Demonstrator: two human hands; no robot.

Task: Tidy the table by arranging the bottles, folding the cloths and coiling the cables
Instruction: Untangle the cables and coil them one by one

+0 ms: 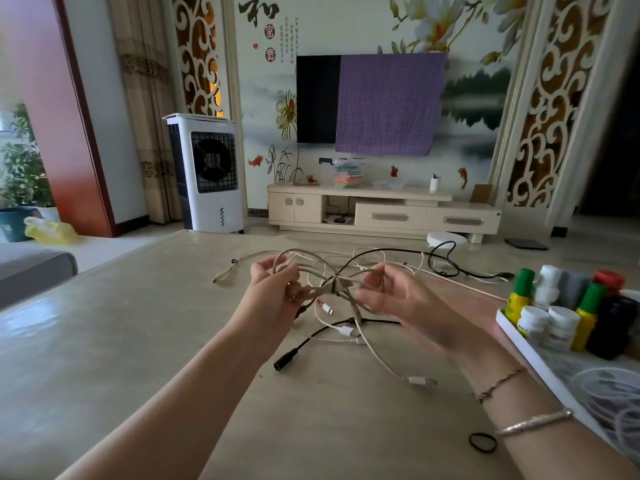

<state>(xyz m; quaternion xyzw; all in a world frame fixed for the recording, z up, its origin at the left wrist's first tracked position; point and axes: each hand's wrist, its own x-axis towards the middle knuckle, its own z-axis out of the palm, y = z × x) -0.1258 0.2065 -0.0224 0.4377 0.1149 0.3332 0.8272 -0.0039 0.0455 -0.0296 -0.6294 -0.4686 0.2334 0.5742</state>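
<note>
Beige cable [320, 271] looped above table [138, 323], gripped by left hand [277, 292], right hand [391, 299]

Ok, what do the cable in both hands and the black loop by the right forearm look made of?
The beige cable, pinched by the left hand and the right hand, looks like matte rubbery plastic sheathing: it bends in soft loops without kinking. The black loop looks like a fabric-covered elastic hair tie, thin and dull, though that is uncertain at this size.
</note>
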